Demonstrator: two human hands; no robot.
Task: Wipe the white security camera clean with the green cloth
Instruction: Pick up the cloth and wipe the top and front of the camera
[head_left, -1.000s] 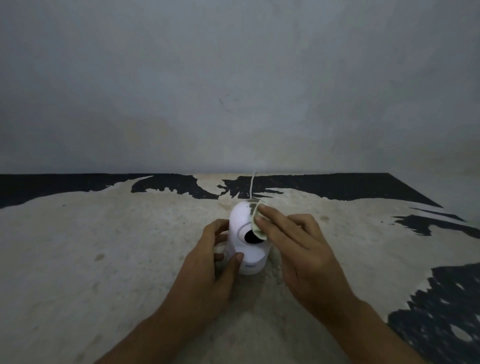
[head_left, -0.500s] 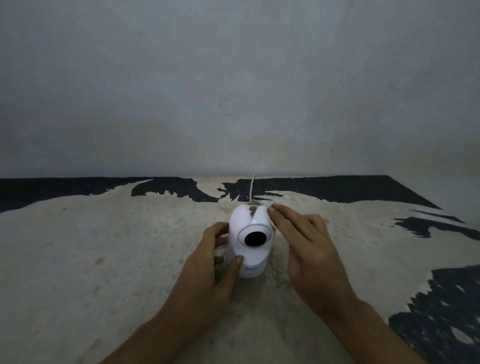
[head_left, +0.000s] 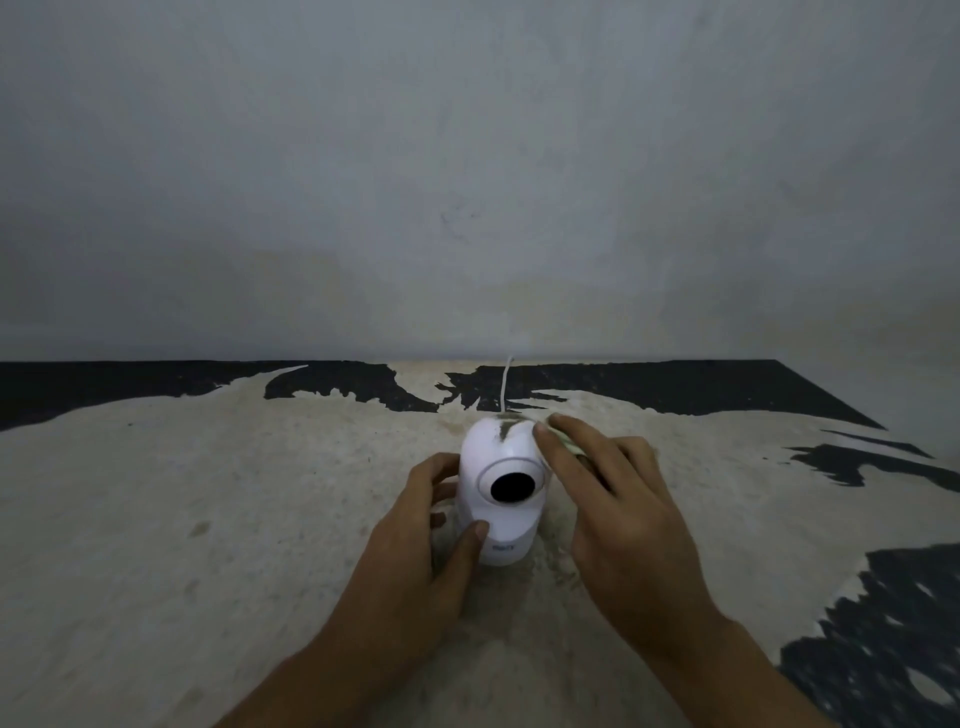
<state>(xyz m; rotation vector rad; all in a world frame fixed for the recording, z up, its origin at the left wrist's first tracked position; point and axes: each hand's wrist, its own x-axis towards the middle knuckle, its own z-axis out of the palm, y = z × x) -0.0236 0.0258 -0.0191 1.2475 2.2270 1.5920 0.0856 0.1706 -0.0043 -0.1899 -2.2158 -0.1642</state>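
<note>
Steadying the white security camera (head_left: 501, 493) on the worn tabletop (head_left: 208, 519) while the green cloth (head_left: 569, 444) rubs its right shoulder.

Small, smooth and probably light, the camera would likely skid or tip under a sideways push, so its base is the sensible hold: the left hand (head_left: 415, 561) curls around it there, thumb at the front. The right hand (head_left: 618, 514) lies nearly flat, fingers extended, pinning the soft, thin cloth against the dome; a dark smudge (head_left: 503, 430) remains on top.
</note>
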